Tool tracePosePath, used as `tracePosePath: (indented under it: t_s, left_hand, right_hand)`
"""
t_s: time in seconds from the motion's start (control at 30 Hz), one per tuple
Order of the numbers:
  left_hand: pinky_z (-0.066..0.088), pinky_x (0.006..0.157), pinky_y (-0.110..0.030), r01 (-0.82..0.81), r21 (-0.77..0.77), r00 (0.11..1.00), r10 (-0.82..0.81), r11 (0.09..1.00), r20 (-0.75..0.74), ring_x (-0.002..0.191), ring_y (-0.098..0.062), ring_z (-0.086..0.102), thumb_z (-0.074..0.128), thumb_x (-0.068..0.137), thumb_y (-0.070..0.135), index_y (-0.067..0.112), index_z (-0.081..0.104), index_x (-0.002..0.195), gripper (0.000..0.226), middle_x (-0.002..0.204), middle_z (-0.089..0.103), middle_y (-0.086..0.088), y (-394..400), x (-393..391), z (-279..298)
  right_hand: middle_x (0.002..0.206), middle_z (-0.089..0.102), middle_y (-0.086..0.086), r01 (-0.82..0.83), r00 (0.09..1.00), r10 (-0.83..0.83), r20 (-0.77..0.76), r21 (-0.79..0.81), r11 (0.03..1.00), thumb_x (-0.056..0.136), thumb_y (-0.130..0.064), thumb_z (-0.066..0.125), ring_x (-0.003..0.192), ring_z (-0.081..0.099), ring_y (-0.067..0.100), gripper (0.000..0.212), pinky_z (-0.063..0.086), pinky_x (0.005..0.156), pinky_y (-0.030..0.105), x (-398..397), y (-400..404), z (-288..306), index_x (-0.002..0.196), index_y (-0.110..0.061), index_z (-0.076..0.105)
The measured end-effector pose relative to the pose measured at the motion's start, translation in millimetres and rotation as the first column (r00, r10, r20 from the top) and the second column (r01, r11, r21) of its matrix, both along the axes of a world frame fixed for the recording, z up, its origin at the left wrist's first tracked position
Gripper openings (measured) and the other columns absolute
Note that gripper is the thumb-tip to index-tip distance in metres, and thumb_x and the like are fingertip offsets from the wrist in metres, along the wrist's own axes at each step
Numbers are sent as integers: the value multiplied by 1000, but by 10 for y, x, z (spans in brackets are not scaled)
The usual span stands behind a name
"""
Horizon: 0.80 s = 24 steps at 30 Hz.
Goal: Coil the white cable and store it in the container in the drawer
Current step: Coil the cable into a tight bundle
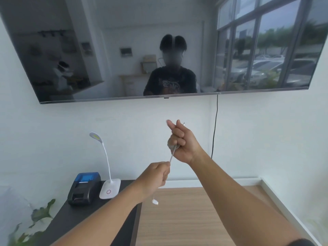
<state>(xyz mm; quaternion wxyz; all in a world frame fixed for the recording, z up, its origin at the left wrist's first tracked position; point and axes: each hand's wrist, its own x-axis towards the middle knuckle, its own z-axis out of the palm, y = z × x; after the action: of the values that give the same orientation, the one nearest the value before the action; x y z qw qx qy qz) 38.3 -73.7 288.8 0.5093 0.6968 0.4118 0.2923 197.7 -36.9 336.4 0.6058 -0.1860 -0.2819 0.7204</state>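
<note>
The white cable (172,155) runs taut between my two hands, held up in front of the wall. My right hand (181,142) is closed in a fist around loops of it, and a small metal tip sticks out above the fingers. Lower and to the left, my left hand (158,173) pinches the cable. A white plug end (155,201) dangles below that hand. No drawer or container is in view.
A dark cabinet top (71,217) at the left carries a black and blue receipt printer (84,189) and a white desk lamp (110,189). Wooden floor (186,219) lies below my arms. A large wall screen (159,50) hangs above, its black cord (215,128) running down the wall. Leaves (33,221) show at bottom left.
</note>
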Motion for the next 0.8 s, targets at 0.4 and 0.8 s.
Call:
tracePosePath:
  t_s: [0.4,0.8]
  left_hand:
    - [22,57,-32,-1,-77,968,-18,997,-251,52,-14,31,44,102,34,23,42,62,42,66,42,-2,516,-246,726]
    - [18,76,-43,450,751,536,527,483,-660,66,-15,56,35,97,29,23,54,70,33,60,67,7,-1,280,1268]
  right_hand:
    - [39,38,-12,-405,797,227,560,215,889,92,-55,66,28,29,3,50,26,36,22,-46,-548,-83,78,-7,59]
    - [73,62,3,-249,855,168,490,105,963,65,-98,4,52,49,14,112,40,57,22,-68,-372,-239,92,-11,69]
